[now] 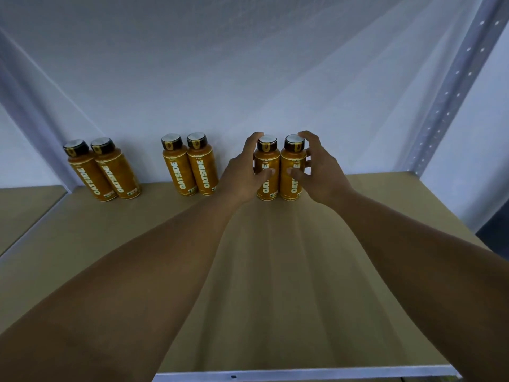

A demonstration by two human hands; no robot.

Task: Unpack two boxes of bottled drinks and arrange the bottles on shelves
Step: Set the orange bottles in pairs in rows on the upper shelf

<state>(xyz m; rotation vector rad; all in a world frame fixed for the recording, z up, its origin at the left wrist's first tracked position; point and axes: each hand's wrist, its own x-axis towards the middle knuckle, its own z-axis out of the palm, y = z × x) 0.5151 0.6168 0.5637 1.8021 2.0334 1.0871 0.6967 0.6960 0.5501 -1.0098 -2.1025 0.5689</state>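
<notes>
While both hands cup the pair of bottles (279, 172) at the shelf's (275, 271) 1 o'clock, fingers (298, 172) loosely clamped on them. Risk: uneven release may topple either bottle against its neighbour.

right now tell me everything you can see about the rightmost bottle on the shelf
The rightmost bottle is amber-orange with a dark cap topped by a pale disc, and white OATSIDE lettering running up its side. It looks like plastic, seems sealed, and stands upright at the back of the tan shelf, against the white rear panel. It stands close against its twin bottle on the left, perhaps touching. The right hand wraps around it, fingers across the label; the left hand holds the twin.
</notes>
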